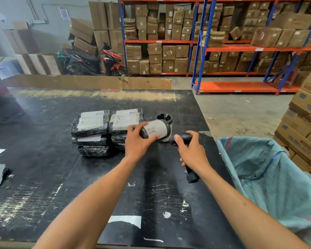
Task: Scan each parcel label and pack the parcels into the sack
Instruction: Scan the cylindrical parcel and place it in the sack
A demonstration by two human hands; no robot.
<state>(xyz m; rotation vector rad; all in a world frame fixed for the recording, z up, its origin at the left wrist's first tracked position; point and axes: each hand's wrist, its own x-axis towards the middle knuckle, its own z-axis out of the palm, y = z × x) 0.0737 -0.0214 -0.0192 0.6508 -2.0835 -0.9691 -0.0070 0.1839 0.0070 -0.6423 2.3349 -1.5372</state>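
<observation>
A worker scans a parcel at a warehouse packing table (pixel 65 186), black top scuffed w/ white marks. Nearest the camera both forearms reach fwd over the bare front half of the table. The right hand (pixel 192 151) is clenched round the grip of a black handheld scanner (pixel 182 139), thumb on top, its head aimed left at the parcel. The left hand (pixel 138 141) grasps a roll-shaped parcel (pixel 155 131), black wrap w/ a white label facing up and toward the scanner, fingers curled round its near end.

Doing the step well, by the look of it: keep fingers off the printed code, turn the label square to the scanner head, hold both steady w/ a small gap between them; the label curves round the roll, so a slight roll of the wrist may be needed to get a read.

Just right of the table edge, the sack (pixel 269 169), blue-green woven, hangs open-mouthed, close beside the right arm; a short swing right w/ nothing in the way. Behind the hands, stacks of flat black-wrapped parcels (pixel 92 128) wait, labels up, near mid-table. Left and near table areas offer free room. Beyond: concrete floor, stacked cartons (pixel 300 130) at far right, racking (pixel 223 49) full of boxes, a parked motorbike (pixel 97 60).
</observation>
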